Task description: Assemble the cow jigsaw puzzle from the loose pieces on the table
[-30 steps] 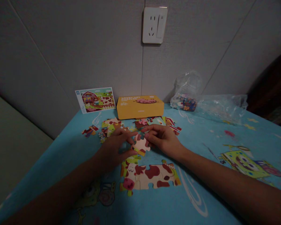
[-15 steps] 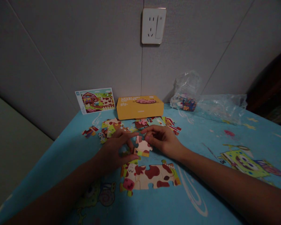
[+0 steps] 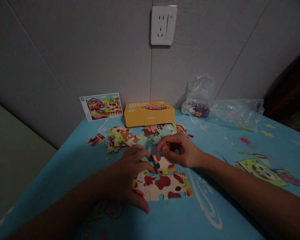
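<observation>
My right hand point(image 3: 181, 150) has its thumb and index finger closed on the upper edge of a puzzle piece point(image 3: 165, 165), white and brown with a green and orange strip along the bottom. The piece is just above the joined cow section point(image 3: 165, 186); whether they touch I cannot tell. Over the left end of that section is my left hand point(image 3: 128, 173), fingers apart and thumb stretched along its lower side. It covers part of the cow's head.
Loose puzzle pieces point(image 3: 120, 137) lie in a heap behind my left hand, with more pieces point(image 3: 162, 130) before a yellow box point(image 3: 150, 115). A picture card point(image 3: 102, 107) leans on the wall, left. Clear plastic bags point(image 3: 236, 113) lie right on the blue patterned tablecloth point(image 3: 222, 206).
The puzzle piece has moved right and toward me with my right hand, closer to the cow section. My left hand has left that piece, come nearer and spread over the cow's head.
</observation>
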Demonstrator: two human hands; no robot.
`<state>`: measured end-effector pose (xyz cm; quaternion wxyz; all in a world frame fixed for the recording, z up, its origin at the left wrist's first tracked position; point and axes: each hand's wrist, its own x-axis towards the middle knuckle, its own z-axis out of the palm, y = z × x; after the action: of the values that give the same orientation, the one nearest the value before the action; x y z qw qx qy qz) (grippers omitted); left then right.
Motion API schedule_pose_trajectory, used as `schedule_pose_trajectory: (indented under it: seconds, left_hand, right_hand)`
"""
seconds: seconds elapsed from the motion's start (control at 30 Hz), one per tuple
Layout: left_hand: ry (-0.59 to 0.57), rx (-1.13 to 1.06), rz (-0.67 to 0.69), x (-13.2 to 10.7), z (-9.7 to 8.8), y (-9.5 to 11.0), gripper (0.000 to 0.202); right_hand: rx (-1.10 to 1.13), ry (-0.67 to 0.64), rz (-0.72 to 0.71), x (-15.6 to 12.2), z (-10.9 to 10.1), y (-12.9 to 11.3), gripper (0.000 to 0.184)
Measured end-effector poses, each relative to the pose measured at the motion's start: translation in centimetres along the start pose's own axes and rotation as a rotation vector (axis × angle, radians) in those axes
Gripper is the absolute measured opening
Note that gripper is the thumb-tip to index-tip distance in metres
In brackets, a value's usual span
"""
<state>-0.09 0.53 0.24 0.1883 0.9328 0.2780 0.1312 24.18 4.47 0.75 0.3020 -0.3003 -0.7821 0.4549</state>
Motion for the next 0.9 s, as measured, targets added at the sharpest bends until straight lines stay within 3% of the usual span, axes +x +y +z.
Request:
schedule_pose_trajectory:
  seconds: [0.4,0.63,0.83,0.9]
  left_hand:
    - [0.021,-0.036,-0.085,-0.1,0.4,-0.3,0.052]
    - [0.095,-0.014,-0.080,-0.2,0.4,-0.8,0.048]
    - [0.226,0.000,-0.003,0.3,0.4,-1.1,0.056]
    - [0.275,-0.015,0.003,0.5,0.3,-1.1,0.042]
  right_hand:
    - [-0.256,-0.071,-0.128,0.1,0.0,0.1,0.018]
    - [-0.207,-0.078,-0.095,0.1,0.0,0.1,0.017]
    - [0.041,-0.105,0.032,0.1,1.0,-0.3,0.018]
    - [0.105,-0.118,0.049,0.1,1.3,-0.3,0.018]
